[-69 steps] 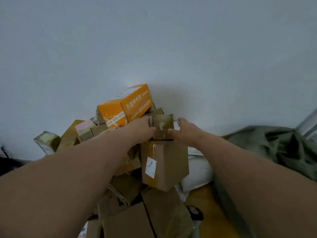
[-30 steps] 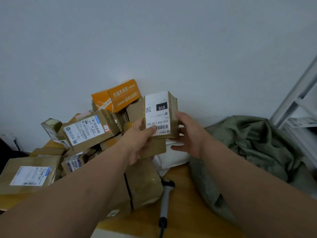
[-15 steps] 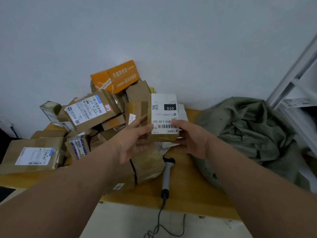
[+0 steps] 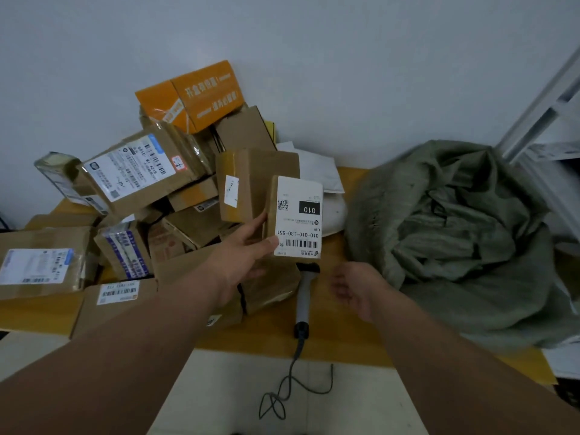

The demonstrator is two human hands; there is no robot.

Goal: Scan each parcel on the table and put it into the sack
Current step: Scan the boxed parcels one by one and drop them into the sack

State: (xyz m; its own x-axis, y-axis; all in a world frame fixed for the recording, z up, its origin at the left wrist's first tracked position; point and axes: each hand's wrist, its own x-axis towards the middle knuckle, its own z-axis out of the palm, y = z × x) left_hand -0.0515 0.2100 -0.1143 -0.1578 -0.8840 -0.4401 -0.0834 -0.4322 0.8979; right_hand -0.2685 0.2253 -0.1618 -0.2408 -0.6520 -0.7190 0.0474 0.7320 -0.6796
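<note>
My left hand (image 4: 248,249) grips a small brown parcel (image 4: 296,215) by its lower left edge, white barcode label facing me. It is held above the table, in front of the pile. My right hand (image 4: 354,287) hovers loose and holds nothing, just right of the handheld scanner (image 4: 303,301), which lies on the wooden table (image 4: 332,334) with its cord hanging off the front edge. The green sack (image 4: 455,233) slumps on the table's right side. A pile of cardboard parcels (image 4: 175,196) fills the left half, topped by an orange box (image 4: 194,95).
A white padded mailer (image 4: 320,174) lies behind the held parcel. Flat labelled boxes (image 4: 40,262) sit at the table's left edge. A metal shelf frame (image 4: 546,117) stands at the far right. A pale wall backs the table.
My right hand has let go of the parcel and dropped toward the scanner. My left hand alone now holds the parcel. My view has tilted further down over the table.
</note>
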